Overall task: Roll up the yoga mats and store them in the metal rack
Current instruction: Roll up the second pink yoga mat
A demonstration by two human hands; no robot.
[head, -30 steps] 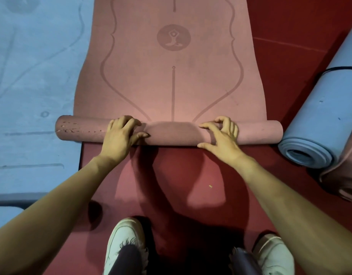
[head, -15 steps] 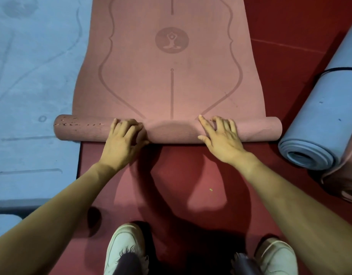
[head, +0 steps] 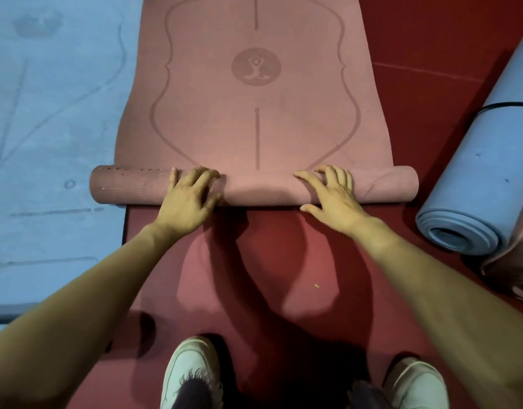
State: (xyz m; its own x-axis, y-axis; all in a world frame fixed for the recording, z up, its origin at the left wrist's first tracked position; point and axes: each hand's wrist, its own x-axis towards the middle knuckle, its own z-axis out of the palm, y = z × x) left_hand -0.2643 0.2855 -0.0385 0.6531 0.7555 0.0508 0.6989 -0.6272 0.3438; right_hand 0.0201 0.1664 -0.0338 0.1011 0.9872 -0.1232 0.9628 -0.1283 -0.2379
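A pink yoga mat (head: pixel 254 128) with a printed figure emblem lies on the floor, stretching away from me. Its near end is wound into a roll (head: pixel 263 191) lying crosswise. My left hand (head: pixel 189 196) rests on the roll left of centre, fingers stretched over its top. My right hand (head: pixel 331 193) presses on the roll right of centre, fingers spread and thumb at the near side. No metal rack is in view.
A flat blue mat (head: pixel 47 128) lies along the left, touching the roll's left end. A rolled blue mat (head: pixel 484 178) with a black strap lies at the right, a rolled pink mat (head: pixel 517 261) beside it. Red floor (head: pixel 431 54) surrounds them. My white shoes (head: pixel 192 370) stand at the bottom edge.
The roll has moved a little farther away from me. Both hands shifted from curled fingers on the roll to flatter fingers laid over its top.
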